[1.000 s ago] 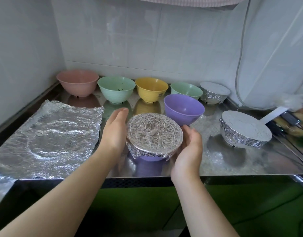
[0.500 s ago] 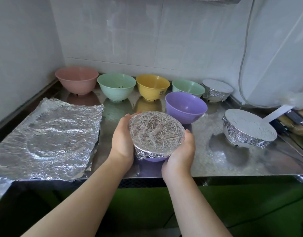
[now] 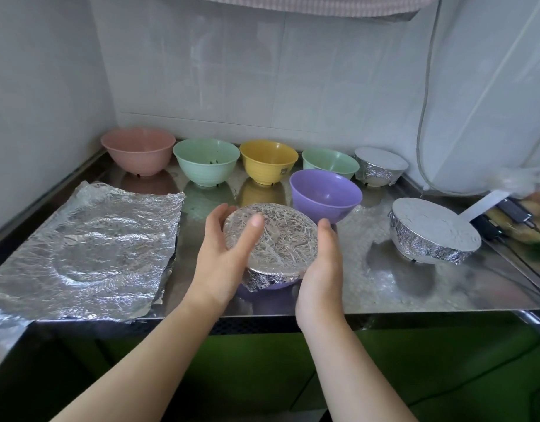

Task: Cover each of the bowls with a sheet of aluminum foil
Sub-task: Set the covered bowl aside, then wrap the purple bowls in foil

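Note:
A purple bowl wrapped in crinkled foil [image 3: 277, 242] sits tilted toward me between both hands near the counter's front edge. My left hand [image 3: 223, 263] grips its left rim, thumb lying across the foil top and fingers behind. My right hand [image 3: 322, 269] presses flat against its right side with straight fingers. A spare foil sheet [image 3: 86, 248] lies spread at the left. Uncovered bowls stand behind: pink [image 3: 137, 150], green [image 3: 206, 161], yellow [image 3: 268, 161], a second green [image 3: 329, 161] and purple [image 3: 325, 193]. Two more foil-covered bowls stand at the back right [image 3: 379, 166] and right [image 3: 433, 233].
The steel counter [image 3: 369, 287] ends just below my wrists. Tiled walls close the left side and the back. Dark cables and small devices [image 3: 506, 214] lie at the far right edge, under a hanging grey cord [image 3: 420, 123].
Both hands closed in on the foil-covered bowl from its sides. My left thumb has moved onto the foil top, and the bowl now tilts toward me.

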`<state>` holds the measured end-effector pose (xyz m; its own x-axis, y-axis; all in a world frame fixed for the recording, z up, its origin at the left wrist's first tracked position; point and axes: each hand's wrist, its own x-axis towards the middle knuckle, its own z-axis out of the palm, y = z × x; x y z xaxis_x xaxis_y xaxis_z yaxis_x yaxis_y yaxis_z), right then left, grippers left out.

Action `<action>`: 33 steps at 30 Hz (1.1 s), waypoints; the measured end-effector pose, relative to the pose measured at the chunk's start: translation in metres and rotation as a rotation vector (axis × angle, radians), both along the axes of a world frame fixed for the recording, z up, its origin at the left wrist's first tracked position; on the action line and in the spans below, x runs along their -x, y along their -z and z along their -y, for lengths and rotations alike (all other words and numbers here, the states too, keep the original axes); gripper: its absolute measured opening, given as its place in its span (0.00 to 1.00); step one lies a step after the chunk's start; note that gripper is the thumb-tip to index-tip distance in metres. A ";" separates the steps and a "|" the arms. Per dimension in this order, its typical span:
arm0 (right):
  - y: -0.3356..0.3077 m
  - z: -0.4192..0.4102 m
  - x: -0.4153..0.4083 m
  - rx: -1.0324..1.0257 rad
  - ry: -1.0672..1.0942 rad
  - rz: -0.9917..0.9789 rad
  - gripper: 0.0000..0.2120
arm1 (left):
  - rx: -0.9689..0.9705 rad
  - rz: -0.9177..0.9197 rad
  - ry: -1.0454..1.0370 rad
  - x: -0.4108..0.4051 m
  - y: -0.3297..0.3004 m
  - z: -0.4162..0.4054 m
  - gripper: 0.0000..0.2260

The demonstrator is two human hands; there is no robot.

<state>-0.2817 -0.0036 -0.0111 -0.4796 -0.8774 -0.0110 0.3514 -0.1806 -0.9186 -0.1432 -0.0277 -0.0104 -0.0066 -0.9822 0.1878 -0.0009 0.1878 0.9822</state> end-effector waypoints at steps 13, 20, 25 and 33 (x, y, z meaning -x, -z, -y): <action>-0.005 -0.015 0.056 -0.066 -0.569 -0.611 0.76 | 0.151 0.267 0.260 -0.019 -0.002 -0.003 0.71; -0.010 -0.020 0.060 -0.016 -0.558 -0.695 0.51 | 0.156 0.297 0.198 -0.020 0.003 -0.003 0.73; -0.008 -0.019 0.059 -0.011 -0.490 -0.750 0.44 | 0.157 0.324 0.172 -0.020 0.003 -0.004 0.72; -0.004 -0.017 0.063 -0.012 -0.549 -0.485 0.60 | 0.110 0.352 0.233 -0.027 -0.005 -0.005 0.74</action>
